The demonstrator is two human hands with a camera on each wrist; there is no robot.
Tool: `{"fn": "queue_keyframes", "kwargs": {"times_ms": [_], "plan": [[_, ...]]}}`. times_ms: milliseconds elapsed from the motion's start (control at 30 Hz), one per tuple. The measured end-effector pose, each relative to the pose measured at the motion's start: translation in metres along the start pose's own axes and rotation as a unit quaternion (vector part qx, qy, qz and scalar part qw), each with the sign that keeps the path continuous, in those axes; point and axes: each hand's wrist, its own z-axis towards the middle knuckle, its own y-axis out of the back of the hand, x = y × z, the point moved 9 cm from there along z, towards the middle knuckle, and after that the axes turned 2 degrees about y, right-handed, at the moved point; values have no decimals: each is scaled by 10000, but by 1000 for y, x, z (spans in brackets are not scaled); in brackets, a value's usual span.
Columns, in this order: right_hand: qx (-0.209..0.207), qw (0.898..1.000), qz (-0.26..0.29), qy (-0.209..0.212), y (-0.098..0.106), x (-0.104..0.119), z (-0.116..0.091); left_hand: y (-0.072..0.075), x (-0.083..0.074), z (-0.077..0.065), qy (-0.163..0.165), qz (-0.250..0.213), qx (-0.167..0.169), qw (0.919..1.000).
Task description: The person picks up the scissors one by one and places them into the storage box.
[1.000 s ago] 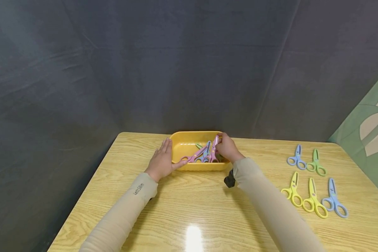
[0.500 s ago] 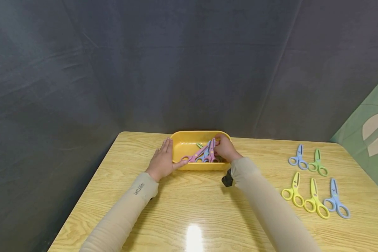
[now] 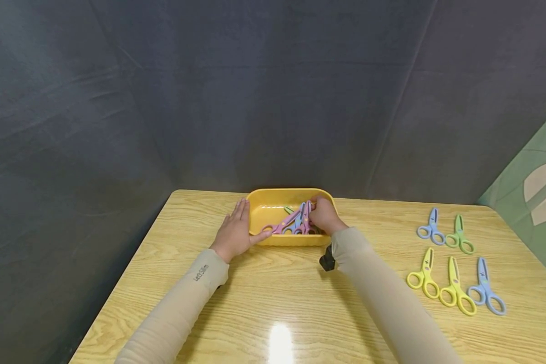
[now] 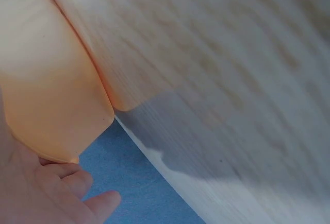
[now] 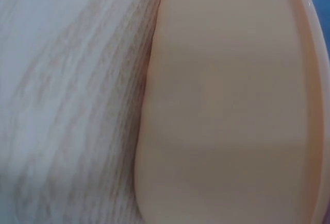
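Note:
In the head view, a yellow plastic bin (image 3: 259, 240) at the table's back edge holds several craft scissors: pink scissors (image 3: 284, 222), blue scissors (image 3: 296, 222) and the tip of green scissors (image 3: 288, 210). My left hand (image 3: 234, 232) lies against the bin's left end, fingers extended, thumb at the front rim. The left wrist view shows its fingers (image 4: 69, 183) by the bin wall (image 4: 56, 80). My right hand (image 3: 325, 216) reaches inside the right end, fingers bent, pinching a second pair of pink scissors (image 3: 306, 217) by the blades. The right wrist view has only the bin's outer wall (image 5: 221, 100).
On the right of the wooden table (image 3: 264, 293) lie small blue scissors (image 3: 432, 226), green scissors (image 3: 459, 235), yellow scissors (image 3: 425, 275), more yellow scissors (image 3: 455, 288) and large blue scissors (image 3: 484, 287). A dark curtain (image 3: 273, 101) hangs behind the table's back edge.
My right hand has moved slightly left and down into the bin, and the pink scissors at its fingers have lowered with it. The left hand stays at the bin's left end.

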Motion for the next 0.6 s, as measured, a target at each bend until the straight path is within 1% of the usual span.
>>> {"fn": "queue_keyframes", "kwargs": {"times_ms": [100,233,333,600], "plan": [[-22,9999,-148,11,0,2,0,0,0,0,-15,-34,-11,10000],[-44,9997,-226,130,0,5,-2,1,-1,0,-26,-16,-40,10000],[-64,9990,-386,211,1,7,-2,1,-1,-1,-17,15,-32,10000],[-35,9970,-753,193,1,7,-3,1,-1,0,-43,-12,-37,10000]]}}
